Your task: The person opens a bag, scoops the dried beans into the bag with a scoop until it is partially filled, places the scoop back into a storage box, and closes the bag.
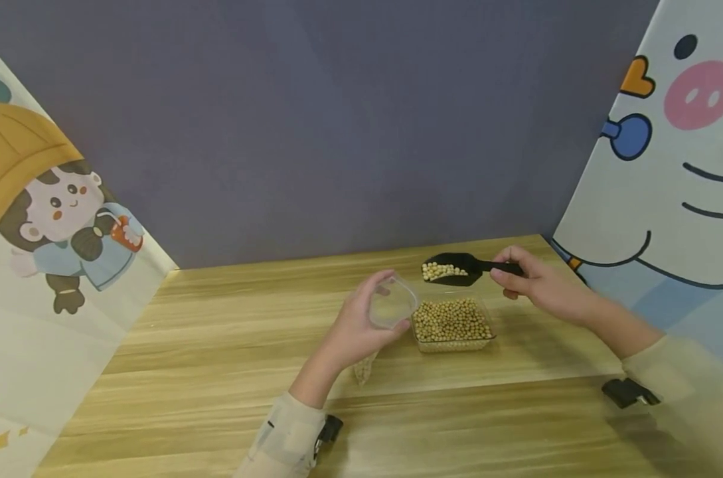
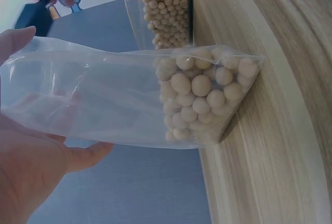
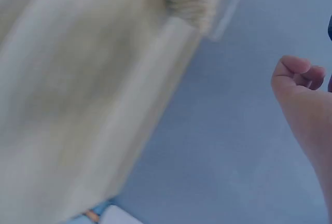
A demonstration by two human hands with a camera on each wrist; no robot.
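My left hand [image 1: 355, 332] grips a clear plastic bag [image 2: 114, 97] near its top, thumb and fingers spread around its wide mouth. In the left wrist view, a small layer of round, pale yellow beans [image 2: 201, 85] fills the bag's bottom, which is close to the tabletop. My right hand [image 1: 540, 284] holds a black scoop [image 1: 470, 263] by its handle. Beans [image 1: 437, 271] lie in the scoop's bowl, above the far edge of a clear rectangular container [image 1: 457, 346] and right of the bag's mouth. Many similar beans [image 1: 453, 317] fill that container.
The wood-grain table [image 1: 230, 345] runs back to a dark grey panel [image 1: 337, 133]. White side panels with cartoon figures stand at left [image 1: 68, 219] and right [image 1: 690, 199]. Black devices [image 1: 629, 393] are strapped on both sleeves.
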